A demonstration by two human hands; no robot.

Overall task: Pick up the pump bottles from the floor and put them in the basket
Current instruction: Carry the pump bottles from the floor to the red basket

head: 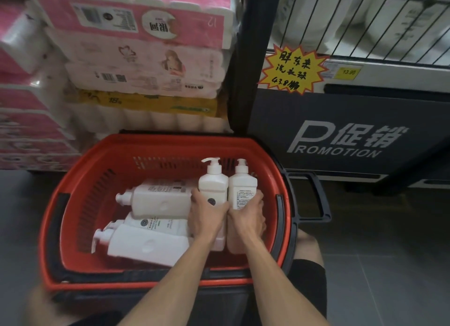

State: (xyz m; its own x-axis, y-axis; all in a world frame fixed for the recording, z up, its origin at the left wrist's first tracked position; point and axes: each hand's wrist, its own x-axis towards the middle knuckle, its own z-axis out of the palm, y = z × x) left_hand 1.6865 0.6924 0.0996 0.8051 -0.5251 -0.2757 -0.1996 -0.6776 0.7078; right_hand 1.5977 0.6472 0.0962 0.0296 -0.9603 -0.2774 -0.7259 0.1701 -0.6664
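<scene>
While we crouch over the red basket [170, 140], both arms reach in along its right wall; our left grip [207, 216] is curled round the lower body of the left pump bottle [213, 186], and our right grip [248, 218] is clamped the same way on the right pump bottle [243, 186]. The two stand upright, touching side by side, pumps up and towards the far rim. We'd say that's because of the space: three bottles [160, 201] already lie on their sides across the left and middle, pumps towards the left wall, so the right strip is the only room left. Each bottle's top shows above its grip; the bases are hidden behind our wrists, so we can't tell whether they've touched down. No bottle shows on the floor [389, 264].
</scene>
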